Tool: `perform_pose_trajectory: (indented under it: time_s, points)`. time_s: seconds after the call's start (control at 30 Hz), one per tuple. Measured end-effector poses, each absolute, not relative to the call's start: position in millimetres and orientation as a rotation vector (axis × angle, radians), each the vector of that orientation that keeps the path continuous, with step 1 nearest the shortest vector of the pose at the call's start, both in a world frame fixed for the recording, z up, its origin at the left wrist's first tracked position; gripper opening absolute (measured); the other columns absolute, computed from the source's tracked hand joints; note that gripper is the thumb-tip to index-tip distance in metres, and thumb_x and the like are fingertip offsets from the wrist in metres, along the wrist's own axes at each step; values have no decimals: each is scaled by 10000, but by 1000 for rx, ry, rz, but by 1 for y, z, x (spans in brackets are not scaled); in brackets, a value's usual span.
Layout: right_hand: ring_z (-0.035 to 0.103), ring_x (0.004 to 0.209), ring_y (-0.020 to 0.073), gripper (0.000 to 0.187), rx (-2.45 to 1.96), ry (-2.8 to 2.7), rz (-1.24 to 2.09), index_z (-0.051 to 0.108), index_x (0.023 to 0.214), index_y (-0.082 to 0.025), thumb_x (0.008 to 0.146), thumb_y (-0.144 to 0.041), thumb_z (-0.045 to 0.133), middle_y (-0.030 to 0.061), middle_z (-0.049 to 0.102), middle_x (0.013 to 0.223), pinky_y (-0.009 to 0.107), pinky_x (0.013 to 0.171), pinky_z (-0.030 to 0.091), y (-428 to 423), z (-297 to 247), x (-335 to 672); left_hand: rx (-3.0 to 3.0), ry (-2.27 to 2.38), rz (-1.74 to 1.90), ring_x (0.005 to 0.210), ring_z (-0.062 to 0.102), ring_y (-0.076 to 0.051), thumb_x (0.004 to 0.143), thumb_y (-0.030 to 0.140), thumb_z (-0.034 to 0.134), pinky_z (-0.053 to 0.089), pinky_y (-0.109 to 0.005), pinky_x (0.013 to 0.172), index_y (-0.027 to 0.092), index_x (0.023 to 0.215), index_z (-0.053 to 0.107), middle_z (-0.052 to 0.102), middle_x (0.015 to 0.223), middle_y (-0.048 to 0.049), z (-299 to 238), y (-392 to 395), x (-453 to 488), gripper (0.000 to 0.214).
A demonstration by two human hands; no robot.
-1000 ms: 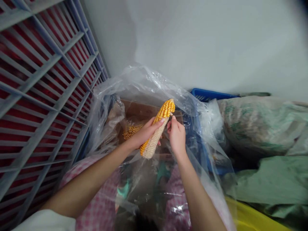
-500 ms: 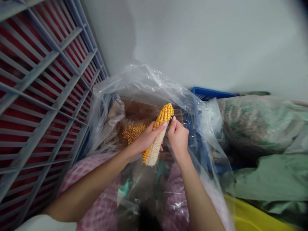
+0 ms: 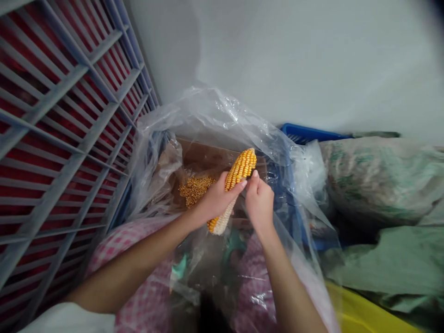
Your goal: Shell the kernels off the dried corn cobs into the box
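Observation:
My left hand (image 3: 222, 199) is wrapped round a corn cob (image 3: 243, 165), which is tilted with its upper end to the right. Yellow kernels cover its upper part, while a pale strip low on the cob is bare. Close against the cob's right side is my right hand (image 3: 259, 201), its fingers curled and thumb and forefinger pinched. Whatever may be in that pinch is too small to make out. Below and left of the cob, loose corn kernels (image 3: 194, 188) lie in a heap on brown cardboard (image 3: 197, 150) inside a clear plastic bag (image 3: 211, 111).
A slatted grey-blue plastic crate (image 3: 79, 120) with red behind it rises at the left. On the right are a blue basket (image 3: 308, 134), a stuffed whitish sack (image 3: 381, 180), a green sack (image 3: 398, 259) and a yellow surface (image 3: 360, 310). A pale wall (image 3: 294, 60) stands behind.
My left thumb has slid up the cob, towards its upper right end, and covers more of the bare strip. My right hand stays beside the cob, slightly lower. The view has shifted a little.

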State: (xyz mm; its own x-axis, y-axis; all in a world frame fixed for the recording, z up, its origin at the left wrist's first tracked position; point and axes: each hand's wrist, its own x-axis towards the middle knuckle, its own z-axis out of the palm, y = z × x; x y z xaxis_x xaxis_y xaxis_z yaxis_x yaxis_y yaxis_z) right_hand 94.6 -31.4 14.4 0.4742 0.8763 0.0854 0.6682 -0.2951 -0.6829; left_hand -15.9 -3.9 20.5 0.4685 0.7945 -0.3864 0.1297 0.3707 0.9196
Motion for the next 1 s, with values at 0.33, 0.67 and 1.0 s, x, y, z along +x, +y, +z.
perform_pose_trajectory:
  time_s: [0.33,0.67,1.0]
  points:
    - [372,409,108,507,-2142,-1662,127,623,717,-154,910,-385,215,31,490,471,249,490,178,-27,13,118,822,874,252,396,510,-105,747,580,471,440,-225,368,206,914,448,482,546,54,34,6,-29,411]
    - [406,415,122,575,-2192,-1387,233,528,538,-175,920,-407,165,44,540,478,253,463,214,-33,15,99,1131,1034,505,410,488,-71,740,523,533,425,-199,368,213,925,416,471,657,46,18,-8,-15,379]
    - [461,411,111,576,-2147,-1864,-48,620,578,-142,915,-354,203,65,567,477,255,478,204,-24,17,147,647,866,32,435,537,-120,709,659,428,454,-235,393,165,756,492,514,531,9,28,6,-28,500]
